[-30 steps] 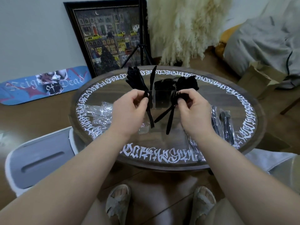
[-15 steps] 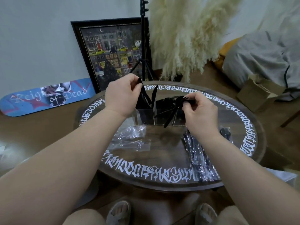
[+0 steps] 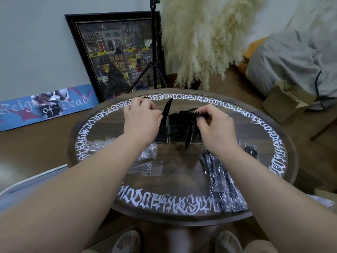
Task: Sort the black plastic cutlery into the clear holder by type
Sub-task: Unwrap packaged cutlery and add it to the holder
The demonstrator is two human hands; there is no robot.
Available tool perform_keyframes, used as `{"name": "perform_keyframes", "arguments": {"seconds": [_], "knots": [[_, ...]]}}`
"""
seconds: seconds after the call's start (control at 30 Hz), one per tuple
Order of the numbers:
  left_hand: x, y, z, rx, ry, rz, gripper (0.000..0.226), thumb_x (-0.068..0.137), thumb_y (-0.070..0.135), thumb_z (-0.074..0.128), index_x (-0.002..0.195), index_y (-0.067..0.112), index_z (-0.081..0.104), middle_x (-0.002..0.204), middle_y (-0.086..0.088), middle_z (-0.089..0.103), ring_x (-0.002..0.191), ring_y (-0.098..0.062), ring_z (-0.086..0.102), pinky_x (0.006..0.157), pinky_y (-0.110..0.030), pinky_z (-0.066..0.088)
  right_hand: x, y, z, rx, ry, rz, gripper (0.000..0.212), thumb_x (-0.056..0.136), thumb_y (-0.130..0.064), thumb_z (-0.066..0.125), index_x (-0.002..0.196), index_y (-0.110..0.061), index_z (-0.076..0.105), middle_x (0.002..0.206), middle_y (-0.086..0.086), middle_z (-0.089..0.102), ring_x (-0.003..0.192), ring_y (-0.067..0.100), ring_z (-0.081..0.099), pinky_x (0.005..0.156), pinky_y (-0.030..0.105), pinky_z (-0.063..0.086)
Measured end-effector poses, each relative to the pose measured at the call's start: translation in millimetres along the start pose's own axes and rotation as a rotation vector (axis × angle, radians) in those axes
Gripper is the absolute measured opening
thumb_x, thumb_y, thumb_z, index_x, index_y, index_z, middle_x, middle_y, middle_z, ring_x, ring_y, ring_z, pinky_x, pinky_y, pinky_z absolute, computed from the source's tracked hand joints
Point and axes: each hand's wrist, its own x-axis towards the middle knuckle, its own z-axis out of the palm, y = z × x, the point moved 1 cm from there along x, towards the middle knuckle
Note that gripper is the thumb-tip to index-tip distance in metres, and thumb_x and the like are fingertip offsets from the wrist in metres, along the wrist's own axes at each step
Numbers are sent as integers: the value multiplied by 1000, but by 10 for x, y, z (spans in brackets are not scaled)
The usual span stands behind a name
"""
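While the left hand (image 3: 141, 119) curls over the left end of the clear plastic cutlery holder (image 3: 179, 133) on the round dark wooden table (image 3: 180, 167), its grip hidden, the right hand (image 3: 215, 127) pinches black plastic cutlery pieces (image 3: 189, 128) above the holder. One black plastic knife (image 3: 166, 111) stands upright in the left compartment.

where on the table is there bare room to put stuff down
Bare wood lies between the empty wrappers on the left and wrapped cutlery on the right, in front of the clear holder. Far left and far right edges look free. Crowded around the holder.
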Motion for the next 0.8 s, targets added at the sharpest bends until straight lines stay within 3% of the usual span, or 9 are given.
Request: {"name": "perform_keyframes", "arguments": {"seconds": [0.17,0.33,0.5,0.6,0.67,0.73,0.8], "knots": [[-98,0,29,16,77,-20,32,96,37,50,126,26,57,132,6,44,131,-24,22,101,-43,18,22,19,59,-10,-36,-9,18,92,-13,57,86,-30,61,64,-11,58,58,1,51,56,9,38],[-195,76,-64,-159,294,199,28,87,25,59,113,19,69,112,1,63,109,-30,50,88,-44,39,31,-19,85,-19,-53,-31,19,91,-13,58,86,-31,61,69,-15,59,62,2,53,58,8,38],[-244,353,-191,-454,63,263,33,93,24,57,126,21,62,112,1,69,101,-21,62,89,-34,46,31,-100,61,-37,-59,-80,15,89,-11,60,94,-22,70,73,-16,60,71,8,55,69,17,40],[-213,373,-273,-531,154,229,23,90,20,62,111,19,70,96,2,73,90,-18,66,84,-35,50,28,-133,-8,-7,-23,-96,16,87,-12,63,93,-25,68,71,-19,59,68,6,56,71,16,44],[-155,334,-390,-534,227,202,17,90,19,63,102,18,73,91,3,73,85,-18,68,81,-35,53,35,-138,-83,30,3,-82,21,88,-12,61,87,-33,63,70,-18,60,71,6,61,74,22,49],[-79,284,-564,-560,310,174,17,90,19,62,102,16,73,90,3,73,82,-16,68,79,-33,54,47,-138,-169,70,21,-59,27,91,-12,56,84,-38,59,73,-14,64,78,13,66,77,31,53],[4,244,-750,-586,396,153,18,91,19,61,103,15,73,90,4,73,79,-10,65,78,-25,52,53,-153,-247,75,21,-35,26,94,-14,52,86,-37,60,74,-9,66,81,16,67,76,30,52]]}}
